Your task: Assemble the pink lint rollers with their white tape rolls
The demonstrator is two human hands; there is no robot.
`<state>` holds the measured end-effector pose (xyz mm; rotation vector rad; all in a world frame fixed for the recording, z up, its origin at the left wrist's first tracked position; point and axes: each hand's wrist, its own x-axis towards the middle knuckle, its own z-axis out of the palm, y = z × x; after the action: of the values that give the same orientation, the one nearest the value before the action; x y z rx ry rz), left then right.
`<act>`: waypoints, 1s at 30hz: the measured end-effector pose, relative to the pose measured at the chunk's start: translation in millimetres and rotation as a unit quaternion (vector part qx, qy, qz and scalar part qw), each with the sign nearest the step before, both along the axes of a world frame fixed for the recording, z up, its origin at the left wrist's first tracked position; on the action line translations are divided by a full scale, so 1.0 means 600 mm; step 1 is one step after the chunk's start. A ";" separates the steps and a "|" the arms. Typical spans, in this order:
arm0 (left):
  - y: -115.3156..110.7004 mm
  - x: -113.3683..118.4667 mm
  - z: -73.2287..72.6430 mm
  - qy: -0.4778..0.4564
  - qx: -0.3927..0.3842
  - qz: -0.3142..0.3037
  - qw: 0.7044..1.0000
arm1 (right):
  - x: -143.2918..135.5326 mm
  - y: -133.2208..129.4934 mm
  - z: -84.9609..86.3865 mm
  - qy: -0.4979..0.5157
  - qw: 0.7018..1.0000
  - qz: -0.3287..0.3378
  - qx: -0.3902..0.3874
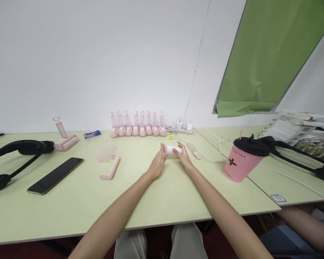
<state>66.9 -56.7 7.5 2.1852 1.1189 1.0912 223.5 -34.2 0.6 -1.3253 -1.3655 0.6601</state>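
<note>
A small white cylinder (172, 149) lies level between my two hands, just above or on the pale green table. My left hand (158, 161) presses its fingers against the left end. The thumb of my right hand (184, 155) rests on top of the right end, with the other fingers partly hidden behind it. Just right of my right hand lies a slim pink piece (192, 150). Left of my left hand is a pink angled part (112, 169), beside a blurred pinkish patch on the table.
Several pink devices with upright tubes (142, 124) line the wall; another (66, 140) stands at left. Also around are a phone (55, 175), black headgear (27, 149), a blue packet (92, 134), a power strip (180, 130), white cables, and a pink cup (239, 163). Another person sits at right.
</note>
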 end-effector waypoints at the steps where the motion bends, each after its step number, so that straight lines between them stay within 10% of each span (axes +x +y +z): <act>1: -0.005 0.001 0.010 -0.013 0.013 0.004 1.000 | 0.001 -0.002 0.003 0.046 0.998 0.044 -0.023; 4: -0.015 -0.001 0.036 -0.024 0.033 -0.007 0.999 | -0.002 -0.005 0.005 0.161 0.973 0.149 -0.073; 11: 0.011 -0.009 0.033 -0.036 0.063 -0.029 0.997 | 0.012 0.013 -0.003 0.343 0.927 0.136 -0.073; 18: -0.020 -0.160 0.052 0.014 0.033 0.255 0.966 | 0.029 0.026 -0.001 0.498 0.858 0.108 -0.066; 23: -0.099 -0.298 0.027 0.142 -0.064 0.487 0.859 | 0.017 0.030 -0.005 0.454 0.876 0.155 -0.056; 30: -0.076 -0.311 0.005 0.277 -0.150 0.333 0.889 | 0.001 0.017 -0.011 0.351 0.916 0.188 -0.044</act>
<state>-119.7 -102.4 10.5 1.9346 2.2388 0.4414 224.1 -23.9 -5.9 -0.7571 -0.9907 1.3243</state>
